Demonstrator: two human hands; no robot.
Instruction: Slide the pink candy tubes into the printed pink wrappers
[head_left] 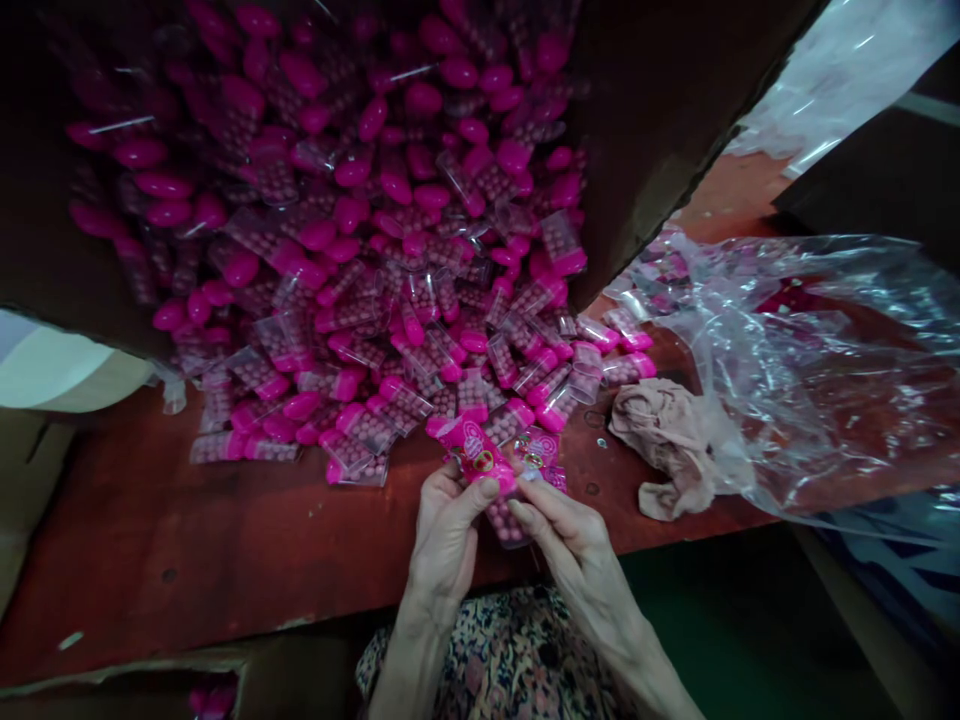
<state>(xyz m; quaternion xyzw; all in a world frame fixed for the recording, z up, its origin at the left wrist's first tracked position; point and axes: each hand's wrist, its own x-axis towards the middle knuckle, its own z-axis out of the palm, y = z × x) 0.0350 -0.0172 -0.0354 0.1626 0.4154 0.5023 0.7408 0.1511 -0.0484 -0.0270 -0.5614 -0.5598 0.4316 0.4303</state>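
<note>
In the lower middle of the head view, a clear container of small pink balls (507,524) is held between both hands, with a pink printed sleeve (472,448) around its upper part. My left hand (448,522) is closed, its thumb pressing on the sleeve. On the other side, my right hand (568,532) pinches the container and the sleeve's lower edge. Several loose printed sleeves (547,462) lie on the table just beyond my right fingers. A large heap of pink-capped containers (405,300) spreads out ahead of my hands.
The heap spills from a large dark cardboard box (645,150) onto the red-brown table (300,530). To the right lie a crumpled beige cloth (667,445) and a clear plastic bag (810,370). A white round object (67,370) stands at the left. The table's front edge runs below my hands.
</note>
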